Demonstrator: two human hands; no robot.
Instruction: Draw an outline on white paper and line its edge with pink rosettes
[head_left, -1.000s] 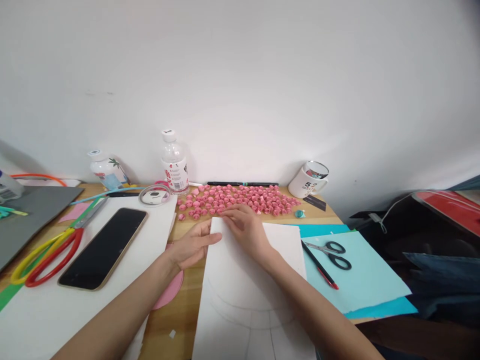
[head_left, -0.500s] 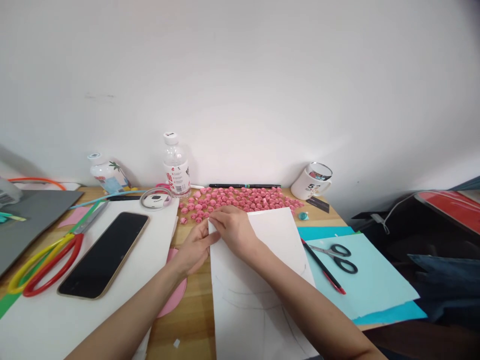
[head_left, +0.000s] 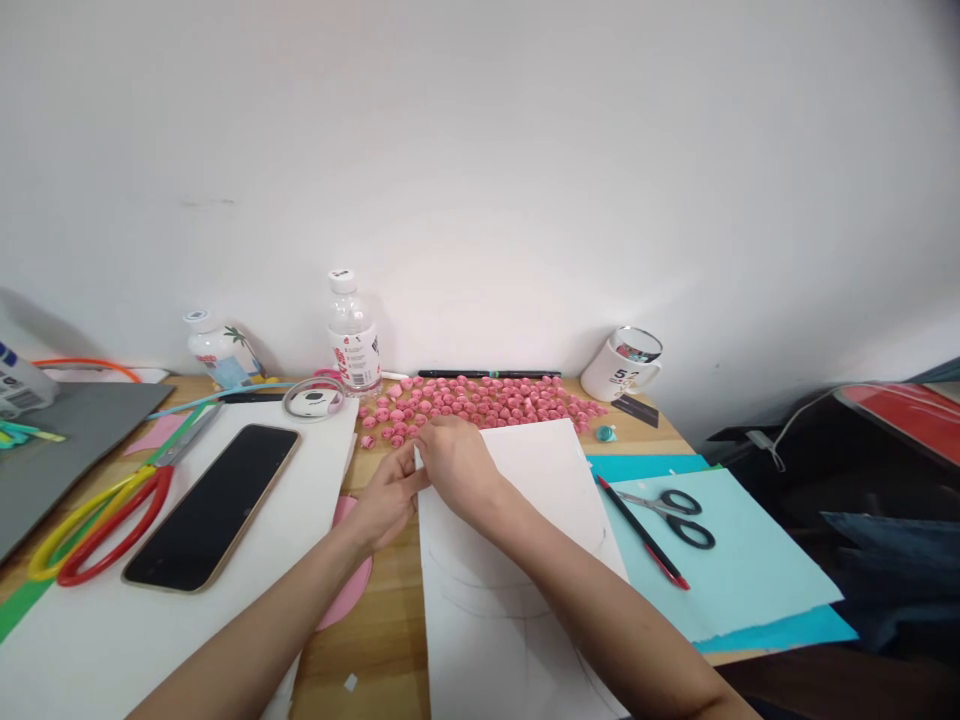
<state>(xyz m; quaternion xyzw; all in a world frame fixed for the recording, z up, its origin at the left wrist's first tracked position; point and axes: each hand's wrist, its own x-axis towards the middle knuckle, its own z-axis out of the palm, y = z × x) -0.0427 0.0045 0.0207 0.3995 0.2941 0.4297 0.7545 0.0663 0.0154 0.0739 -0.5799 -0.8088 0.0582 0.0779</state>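
Note:
A white sheet of paper with curved pencil lines lies in front of me, its far left corner raised between my hands. My left hand is closed on that corner, thumb and fingers pinching the edge. Curled over the same corner, my right hand meets the left fingertips and pinches there. Its fingertips are partly hidden, so any small thing between them cannot be made out. Just beyond the hands spread many pink rolled paper pieces.
To the left are a phone and large scissors with red and yellow handles. A bottle and a mug stand by the wall. On the right, small scissors and a black-red pen lie on blue paper.
The view has shifted slightly. My right hand has moved a little left and curled more over the paper's corner; the sheet has shifted slightly left. My left hand keeps its hold.

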